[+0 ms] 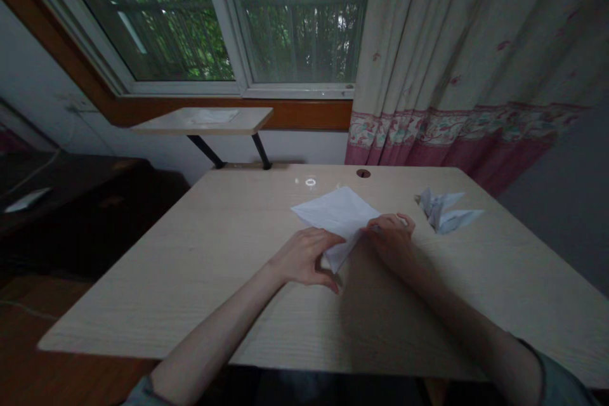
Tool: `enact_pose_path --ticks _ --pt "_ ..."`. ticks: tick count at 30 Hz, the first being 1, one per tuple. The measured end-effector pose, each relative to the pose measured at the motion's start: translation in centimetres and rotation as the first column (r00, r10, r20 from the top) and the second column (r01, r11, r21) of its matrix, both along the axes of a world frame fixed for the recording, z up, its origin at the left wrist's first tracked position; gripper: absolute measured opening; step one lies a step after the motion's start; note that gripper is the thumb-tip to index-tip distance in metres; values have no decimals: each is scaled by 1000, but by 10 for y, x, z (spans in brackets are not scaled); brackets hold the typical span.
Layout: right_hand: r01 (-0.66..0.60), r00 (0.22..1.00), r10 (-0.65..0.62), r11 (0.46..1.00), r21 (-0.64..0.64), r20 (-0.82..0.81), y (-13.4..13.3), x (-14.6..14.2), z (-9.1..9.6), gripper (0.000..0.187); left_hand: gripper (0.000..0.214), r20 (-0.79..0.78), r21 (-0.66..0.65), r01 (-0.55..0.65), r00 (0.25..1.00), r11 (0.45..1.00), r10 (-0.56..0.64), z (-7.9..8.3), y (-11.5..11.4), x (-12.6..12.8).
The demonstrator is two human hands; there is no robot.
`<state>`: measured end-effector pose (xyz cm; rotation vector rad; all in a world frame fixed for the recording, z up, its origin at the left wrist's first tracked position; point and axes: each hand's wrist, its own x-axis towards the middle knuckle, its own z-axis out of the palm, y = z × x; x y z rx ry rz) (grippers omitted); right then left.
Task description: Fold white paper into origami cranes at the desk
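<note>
A white sheet of paper [337,212] lies turned cornerwise on the desk in front of me, with creases on it and its near corner pointing towards me. Over its left near edge rests my left hand [304,258], the fingers lying on the paper and the thumb spread well apart. My right hand [392,241] has its fingers bent together at the paper's right edge, gripping it there; the fingertips are partly hidden. Right of that hand stands a folded white paper figure [447,214] with pointed flaps, apart from the sheet.
The pale wooden desk [190,266] has a round cable hole [363,173] at the back. A small raised shelf [166,122] at the back left holds white paper [214,115]. Behind are a window [295,19] and a curtain [428,76]. A dark cabinet [95,171] stands left.
</note>
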<state>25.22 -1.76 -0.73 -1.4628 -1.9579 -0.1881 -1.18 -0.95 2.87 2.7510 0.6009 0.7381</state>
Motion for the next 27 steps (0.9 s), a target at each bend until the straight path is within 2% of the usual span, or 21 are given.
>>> enact_pose_path --ticks 3,8,13,19,27 --pt "12 1000 -12 1000 10 -17 2 2 -4 31 63 27 62 -50 998 997 48 -1 -1 1" --pt "-54 997 53 998 -19 -53 5 5 -8 32 38 78 144 -154 986 978 144 -3 -1 1" --pt "-146 986 141 988 -56 -85 4 6 -6 30 35 170 191 -248 961 950 217 -2 0 -1" --pt "-205 975 196 975 -81 -104 1 4 -2 25 34 263 182 -363 913 914 311 -4 1 -2" --pt "-228 974 217 941 -251 -72 -4 -5 5 24 33 362 203 -508 833 837 418 -10 1 -4"
